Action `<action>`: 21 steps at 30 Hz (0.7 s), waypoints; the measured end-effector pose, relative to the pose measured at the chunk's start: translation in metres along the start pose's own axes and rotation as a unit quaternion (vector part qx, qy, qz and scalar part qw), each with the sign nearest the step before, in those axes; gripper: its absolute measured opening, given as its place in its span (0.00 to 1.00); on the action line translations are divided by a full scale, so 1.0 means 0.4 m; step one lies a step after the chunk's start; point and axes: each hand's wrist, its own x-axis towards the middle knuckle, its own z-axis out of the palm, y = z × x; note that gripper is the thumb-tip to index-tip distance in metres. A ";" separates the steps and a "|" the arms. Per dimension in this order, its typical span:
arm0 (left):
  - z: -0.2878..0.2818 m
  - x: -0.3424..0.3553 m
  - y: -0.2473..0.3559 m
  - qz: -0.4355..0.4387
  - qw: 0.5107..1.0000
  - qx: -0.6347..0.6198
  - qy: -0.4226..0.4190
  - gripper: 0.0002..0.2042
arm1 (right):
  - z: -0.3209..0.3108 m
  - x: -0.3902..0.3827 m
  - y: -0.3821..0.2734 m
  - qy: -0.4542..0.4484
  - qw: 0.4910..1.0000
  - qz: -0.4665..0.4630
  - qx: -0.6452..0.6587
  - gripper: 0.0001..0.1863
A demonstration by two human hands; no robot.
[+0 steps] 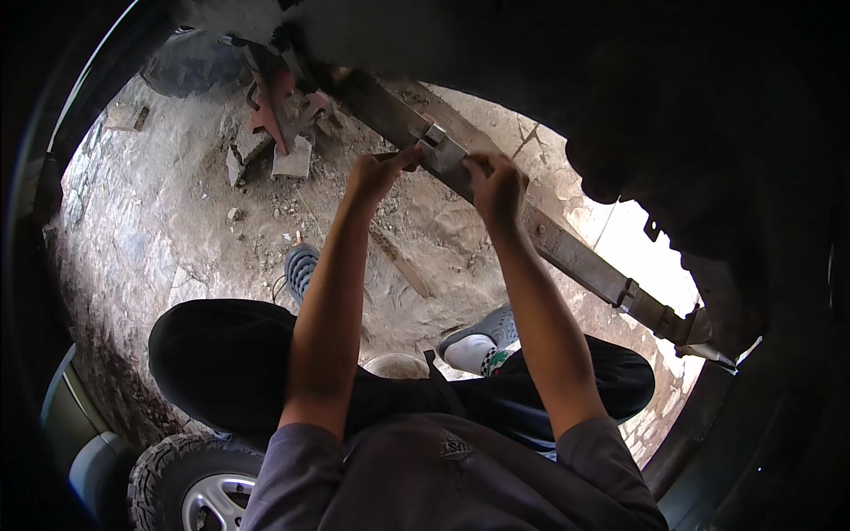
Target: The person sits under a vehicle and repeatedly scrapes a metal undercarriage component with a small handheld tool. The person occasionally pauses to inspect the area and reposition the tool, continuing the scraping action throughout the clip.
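A long flat metal bar (580,264), which looks like a vehicle's leaf spring, slants from the upper left down to the right. Upon its upper part lies a shorter grey metal piece (447,157) with a shiny bracket-like clip (434,134) at its far edge. My left hand (381,175) pinches the left side of this piece between thumb and fingers. On its right side, my right hand (500,188) grips with curled fingers. Whether the piece is fixed to the bar I cannot tell. Farther down the bar sits a metal band clamp (629,296).
A red metal stand (274,111) rises beside broken blocks (292,159) at the far left. A strip of wood (398,261) lies on the rough ground between my feet. Dark vehicle bodywork hangs overhead and right. A wheel (199,482) lies at lower left.
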 end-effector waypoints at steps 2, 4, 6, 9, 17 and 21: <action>-0.004 0.007 -0.021 0.009 1.000 0.000 0.010 0.35 | -0.032 -0.067 -0.040 -0.050 0.997 0.052 0.022 0.08; -0.012 0.006 -0.021 0.006 1.000 -0.005 0.005 0.34 | -0.034 -0.062 -0.042 -0.050 0.997 0.037 0.043 0.09; -0.002 -0.007 -0.002 -0.001 1.000 0.003 -0.016 0.35 | -0.017 -0.004 -0.004 -0.021 1.000 -0.005 -0.008 0.09; 0.007 -0.007 0.003 -0.001 1.000 0.007 -0.017 0.33 | -0.004 0.015 0.006 0.002 1.000 -0.009 -0.027 0.09; 0.005 0.009 -0.033 0.011 1.000 0.014 -0.002 0.34 | -0.012 -0.006 -0.016 -0.032 0.999 0.009 -0.013 0.08; 0.008 -0.013 0.008 0.010 1.000 0.005 -0.003 0.31 | 0.006 0.021 -0.005 -0.014 0.997 0.070 0.008 0.08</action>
